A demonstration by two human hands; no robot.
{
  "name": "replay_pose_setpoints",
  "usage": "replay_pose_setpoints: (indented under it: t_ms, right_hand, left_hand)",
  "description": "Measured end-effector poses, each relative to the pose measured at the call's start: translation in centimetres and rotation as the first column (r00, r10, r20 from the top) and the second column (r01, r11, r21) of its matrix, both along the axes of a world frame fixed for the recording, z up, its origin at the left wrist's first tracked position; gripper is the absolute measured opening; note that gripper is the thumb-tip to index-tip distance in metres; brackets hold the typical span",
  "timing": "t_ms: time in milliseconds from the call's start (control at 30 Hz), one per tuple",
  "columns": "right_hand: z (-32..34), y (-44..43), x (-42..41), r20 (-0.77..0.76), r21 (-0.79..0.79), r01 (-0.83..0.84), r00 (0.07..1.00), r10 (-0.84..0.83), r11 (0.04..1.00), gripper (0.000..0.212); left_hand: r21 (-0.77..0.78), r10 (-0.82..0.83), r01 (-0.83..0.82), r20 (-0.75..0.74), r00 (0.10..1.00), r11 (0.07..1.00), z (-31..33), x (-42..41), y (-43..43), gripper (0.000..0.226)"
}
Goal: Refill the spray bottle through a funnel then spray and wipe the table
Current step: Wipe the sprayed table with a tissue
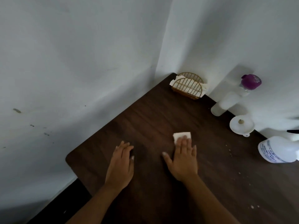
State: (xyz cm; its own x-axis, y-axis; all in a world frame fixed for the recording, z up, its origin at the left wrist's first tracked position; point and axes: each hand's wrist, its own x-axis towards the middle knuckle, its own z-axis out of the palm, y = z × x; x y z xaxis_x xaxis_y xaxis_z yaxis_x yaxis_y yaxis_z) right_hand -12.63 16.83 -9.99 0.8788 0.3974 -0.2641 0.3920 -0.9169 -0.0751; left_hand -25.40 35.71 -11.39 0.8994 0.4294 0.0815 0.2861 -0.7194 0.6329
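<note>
Napkin (pixel 180 136) flat under right hand (pixel 183 160) fingertips.

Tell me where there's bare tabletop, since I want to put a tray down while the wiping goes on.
The widest bare patch runs from the left hand up to the napkin holder, along the table's left edge. The right edge is crowded: purple-capped bottle, funnel, spray bottle, with pale specks nearby. The right hand presses a folded napkin mid-table.

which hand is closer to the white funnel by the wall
Right. The right hand, pressing a folded napkin flat on the table, lies below-left of the funnel. The left hand rests flat farther left, beyond the right hand.
</note>
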Motion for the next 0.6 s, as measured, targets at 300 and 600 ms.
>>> replay_pose_setpoints:
  t_ms: [300, 600]
  right_hand:
    - [-1.2, 8.7, 1.1, 0.013, 0.086, -0.403, 0.915, 0.403, 0.911, 0.071]
    - [0.0, -4.4, 6.0, -0.006, -0.052, 0.321, 0.947, -0.322, 0.946, 0.084]
  left_hand:
    - [-0.032, -0.012, 0.012, -0.001, 1.0, 0.999, 0.6, 2.7, 2.4, 0.033]
    - [-0.057, -0.033, 0.032, -0.01, 0.999, 0.998, 0.6, 3.3, 1.7, 0.032]
